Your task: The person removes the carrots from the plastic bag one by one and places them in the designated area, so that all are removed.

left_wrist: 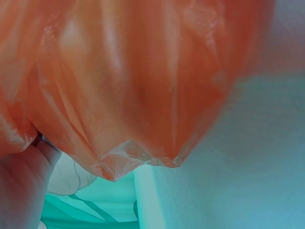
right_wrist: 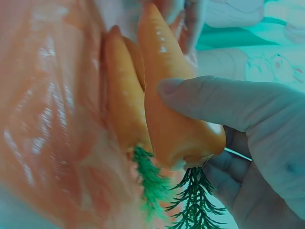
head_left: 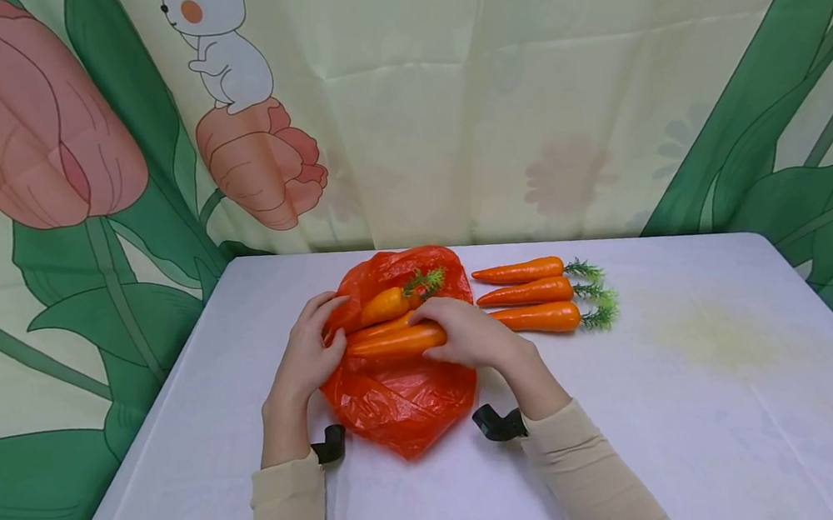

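Observation:
A crinkled red plastic bag lies in the middle of the table, its mouth spread around several orange carrots. My left hand grips the bag's left edge; in the left wrist view the bag's film covers most of the picture. With thumb and fingers, my right hand holds a carrot by its thick end, tip to the left. Close to it in the right wrist view is another carrot with a green top. Farther back in the bag sits a carrot with leaves.
To the right of the bag, three carrots lie side by side, green tops pointing right. The white-covered table ends at a printed curtain behind. Black wrist mounts stick out inward from both wrists.

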Tool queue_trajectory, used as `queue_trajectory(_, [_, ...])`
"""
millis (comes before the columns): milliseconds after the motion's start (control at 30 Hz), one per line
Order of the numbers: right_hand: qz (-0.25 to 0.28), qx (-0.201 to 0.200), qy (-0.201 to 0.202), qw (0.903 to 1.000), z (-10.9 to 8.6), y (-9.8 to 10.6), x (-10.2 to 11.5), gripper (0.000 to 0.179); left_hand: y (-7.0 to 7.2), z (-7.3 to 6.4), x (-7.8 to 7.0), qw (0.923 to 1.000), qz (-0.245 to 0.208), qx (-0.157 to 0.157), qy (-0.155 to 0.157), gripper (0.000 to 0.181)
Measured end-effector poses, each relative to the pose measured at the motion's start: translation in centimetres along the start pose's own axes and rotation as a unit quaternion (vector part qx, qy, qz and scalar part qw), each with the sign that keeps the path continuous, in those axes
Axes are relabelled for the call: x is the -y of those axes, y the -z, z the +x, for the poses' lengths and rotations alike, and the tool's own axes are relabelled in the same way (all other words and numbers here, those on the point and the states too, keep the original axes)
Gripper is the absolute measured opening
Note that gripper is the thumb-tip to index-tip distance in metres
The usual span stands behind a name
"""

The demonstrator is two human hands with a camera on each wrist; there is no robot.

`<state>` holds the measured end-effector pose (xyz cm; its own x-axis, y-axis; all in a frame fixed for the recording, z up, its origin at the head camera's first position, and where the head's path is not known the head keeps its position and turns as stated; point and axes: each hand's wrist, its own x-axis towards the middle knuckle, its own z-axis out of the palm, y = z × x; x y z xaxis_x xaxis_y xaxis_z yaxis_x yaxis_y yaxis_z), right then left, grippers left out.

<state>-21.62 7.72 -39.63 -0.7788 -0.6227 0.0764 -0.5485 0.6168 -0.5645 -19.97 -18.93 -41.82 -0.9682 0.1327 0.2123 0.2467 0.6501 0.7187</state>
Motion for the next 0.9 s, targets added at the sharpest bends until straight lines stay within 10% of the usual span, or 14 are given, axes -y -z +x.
queue_trajectory(900, [0.017,-0.049,-0.015,0.9985,-3.1,3.4,-2.3,0.038,-0.3,0.1,-0.2,0.9998,0.004,0.008,0.016,0.047])
